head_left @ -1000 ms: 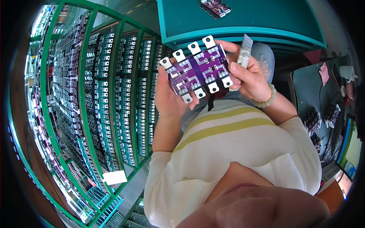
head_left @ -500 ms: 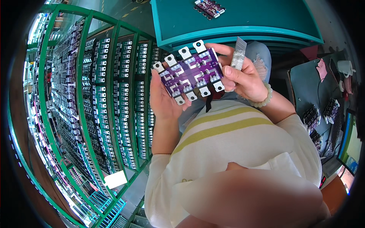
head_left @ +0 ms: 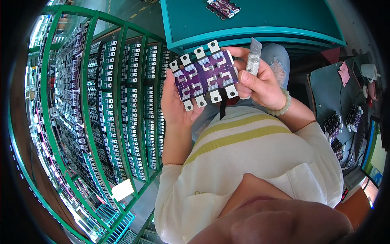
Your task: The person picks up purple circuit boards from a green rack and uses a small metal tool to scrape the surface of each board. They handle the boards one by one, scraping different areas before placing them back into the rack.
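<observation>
A purple circuit board (head_left: 199, 79) is held up in front of my body, tilted, with silvery metal tabs with holes along its two long edges. My left hand (head_left: 175, 103) is closed on its left end, the thumb at the edge and the fingers behind. Closed at the board's right end, my right hand (head_left: 266, 85) also grips a snap-off knife blade (head_left: 254, 57) wrapped in silvery tape. The bare blade tip points away from me, beside the board. My right fingers are partly hidden behind the board.
Beyond my hands, a teal bench (head_left: 260, 18) bears another purple board (head_left: 223, 8). To the left stands a green rack (head_left: 97, 81) packed with boards. On the right, a grey table (head_left: 325, 89) carries more boards (head_left: 354, 118) and a white cup (head_left: 369, 72).
The board has turned slightly and its tilt has changed, its left end shifting a little. Both hands keep their holds; the blade has barely moved.
</observation>
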